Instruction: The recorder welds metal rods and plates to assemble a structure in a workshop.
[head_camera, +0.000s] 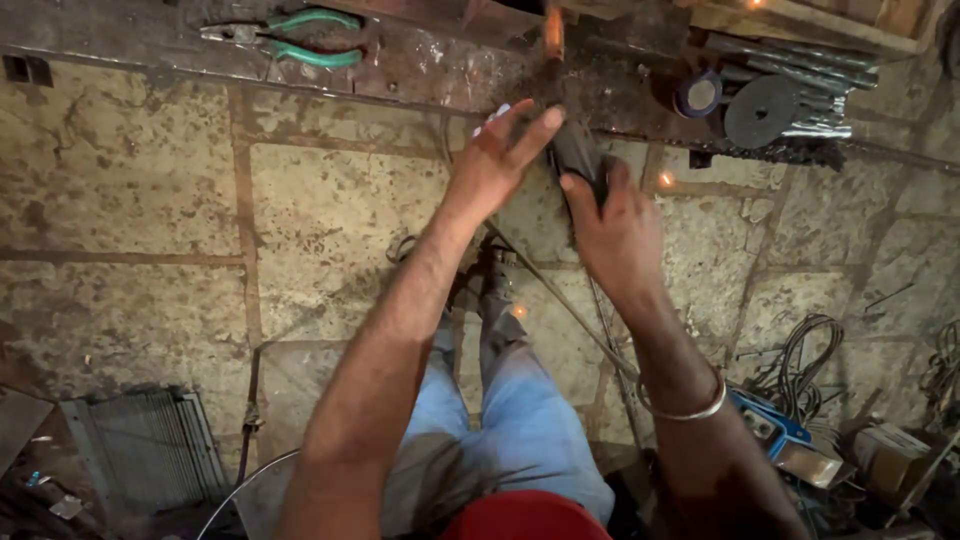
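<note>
My right hand (617, 222) grips the dark body of a power tool (577, 150) that points toward a metal bench (420, 65) at the top. Orange sparks (553, 28) glow where the tool's tip meets the metal. My left hand (500, 160) rests beside the tool's front with its fingers spread and touching it. A silver bangle (690, 408) circles my right wrist. The tool's cable (560, 295) trails down over the stone floor between my arms.
Green-handled pliers (300, 38) lie on the bench at upper left. A round dark disc (760, 110), a tape roll (698, 95) and metal bars (800, 60) sit at upper right. Coiled wires (800, 360) and a blue machine (770, 425) are at lower right, a ribbed metal grille (140, 445) at lower left.
</note>
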